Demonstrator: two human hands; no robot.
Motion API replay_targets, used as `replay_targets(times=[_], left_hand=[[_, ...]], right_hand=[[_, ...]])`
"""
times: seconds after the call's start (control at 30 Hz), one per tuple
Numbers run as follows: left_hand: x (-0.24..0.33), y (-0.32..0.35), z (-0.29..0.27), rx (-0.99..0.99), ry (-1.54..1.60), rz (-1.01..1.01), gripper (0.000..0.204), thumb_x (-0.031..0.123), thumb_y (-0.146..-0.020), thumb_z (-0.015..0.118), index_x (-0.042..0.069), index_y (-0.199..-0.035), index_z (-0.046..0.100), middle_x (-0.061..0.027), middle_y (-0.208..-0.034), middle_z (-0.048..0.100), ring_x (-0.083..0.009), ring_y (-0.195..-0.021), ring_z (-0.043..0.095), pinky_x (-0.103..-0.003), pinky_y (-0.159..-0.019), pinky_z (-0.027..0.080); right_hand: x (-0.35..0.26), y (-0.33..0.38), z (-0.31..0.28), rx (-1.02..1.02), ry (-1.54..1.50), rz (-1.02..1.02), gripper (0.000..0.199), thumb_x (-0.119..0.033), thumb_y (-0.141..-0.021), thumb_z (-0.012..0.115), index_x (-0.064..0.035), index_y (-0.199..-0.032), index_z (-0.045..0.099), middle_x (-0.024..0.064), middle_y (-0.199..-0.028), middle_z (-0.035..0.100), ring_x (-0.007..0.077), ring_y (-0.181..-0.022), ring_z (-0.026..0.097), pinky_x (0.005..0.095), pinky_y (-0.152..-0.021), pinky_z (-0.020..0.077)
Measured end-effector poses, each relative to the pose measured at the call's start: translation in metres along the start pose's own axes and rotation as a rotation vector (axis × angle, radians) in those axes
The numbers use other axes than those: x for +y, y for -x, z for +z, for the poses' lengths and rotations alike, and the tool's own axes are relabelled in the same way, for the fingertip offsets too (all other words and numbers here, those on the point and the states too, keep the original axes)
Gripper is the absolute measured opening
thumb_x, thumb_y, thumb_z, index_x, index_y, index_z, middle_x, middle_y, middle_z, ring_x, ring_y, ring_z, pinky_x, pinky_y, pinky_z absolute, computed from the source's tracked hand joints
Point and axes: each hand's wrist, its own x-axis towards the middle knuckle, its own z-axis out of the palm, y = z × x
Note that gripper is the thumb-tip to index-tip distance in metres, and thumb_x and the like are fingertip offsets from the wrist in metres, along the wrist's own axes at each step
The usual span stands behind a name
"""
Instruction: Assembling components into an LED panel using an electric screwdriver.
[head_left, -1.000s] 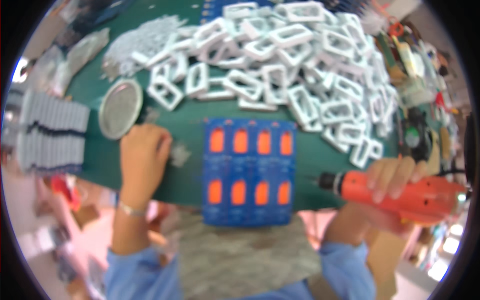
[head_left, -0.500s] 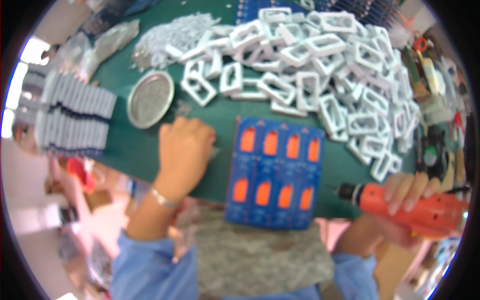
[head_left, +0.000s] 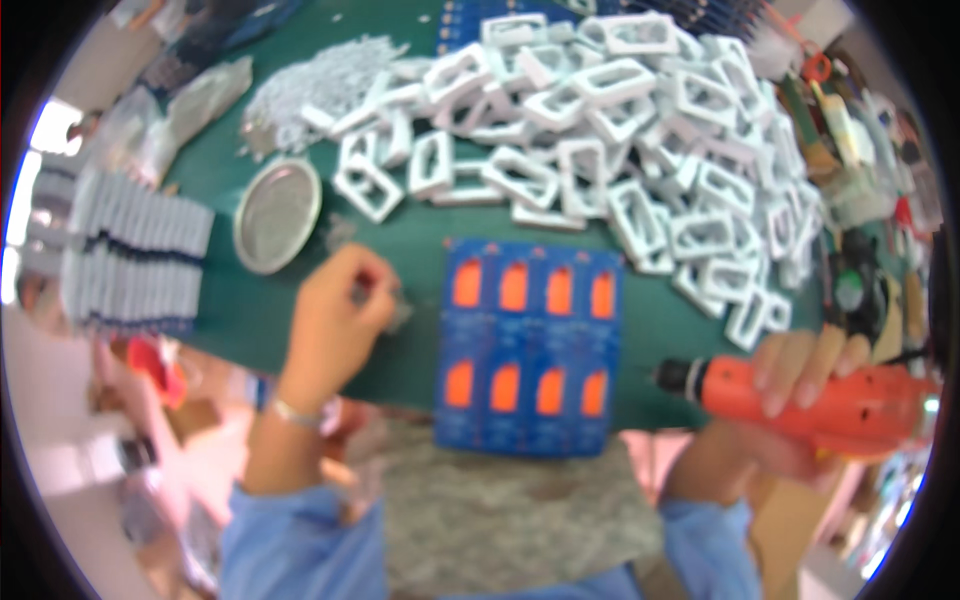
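A blue board (head_left: 530, 345) with two rows of orange rectangular parts lies on the green table mat (head_left: 400, 230) in front of me. My right hand (head_left: 800, 375) grips an orange electric screwdriver (head_left: 820, 405), its tip pointing left toward the board's right edge. My left hand (head_left: 335, 320) rests on the mat left of the board, fingers pinched over small grey bits; what they hold is too blurred to tell. A round metal dish (head_left: 275, 212) sits just beyond that hand.
A big heap of white rectangular plastic frames (head_left: 620, 130) covers the far and right side of the mat. Small white parts (head_left: 320, 85) are piled at the far left. Stacked grey-white pieces (head_left: 130, 265) stand at the left edge. Tools and clutter line the right edge.
My left hand has stayed beside the board near the dish while the view shifted. The screwdriver in my right hand has moved slightly closer to the board.
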Motion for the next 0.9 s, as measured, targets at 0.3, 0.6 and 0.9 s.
replay_targets(times=[0.3, 0.6, 0.9], left_hand=[[0.067, 0.009, 0.056, -0.329, 0.186, 0.406, 0.018, -0.004, -0.073, 0.071, 0.003, -0.087, 0.061, -0.0061, -0.085, 0.065, -0.0198, -0.078, 0.061, -0.03, -0.069, 0.049], [0.078, 0.006, 0.072, -0.301, 0.141, 0.588, 0.035, -0.005, -0.069, 0.073, 0.004, -0.099, 0.058, -0.0085, -0.083, 0.063, -0.0262, -0.077, 0.062, -0.035, -0.066, 0.05], [0.083, 0.004, 0.075, -0.271, 0.11, 0.692, 0.038, -0.005, -0.07, 0.072, 0.003, -0.104, 0.058, -0.0085, -0.084, 0.063, -0.0263, -0.076, 0.062, -0.037, -0.065, 0.05]], right_hand=[[0.005, -0.008, 0.039, 0.145, -0.166, -0.038, 0.068, -0.037, -0.074, 0.079, -0.0004, -0.116, 0.041, 0.0081, -0.092, 0.052, 0.0203, -0.071, 0.058, 0.037, -0.069, 0.0462], [0.001, -0.006, 0.039, 0.048, -0.105, 0.055, 0.067, -0.033, -0.073, 0.081, -0.0003, -0.118, 0.044, 0.0075, -0.089, 0.053, 0.0197, -0.069, 0.057, 0.0348, -0.066, 0.0454], [-0.001, -0.01, 0.029, -0.075, -0.061, 0.055, 0.069, -0.033, -0.073, 0.082, -0.0004, -0.12, 0.043, 0.0095, -0.092, 0.055, 0.0224, -0.072, 0.06, 0.0368, -0.069, 0.0479]])
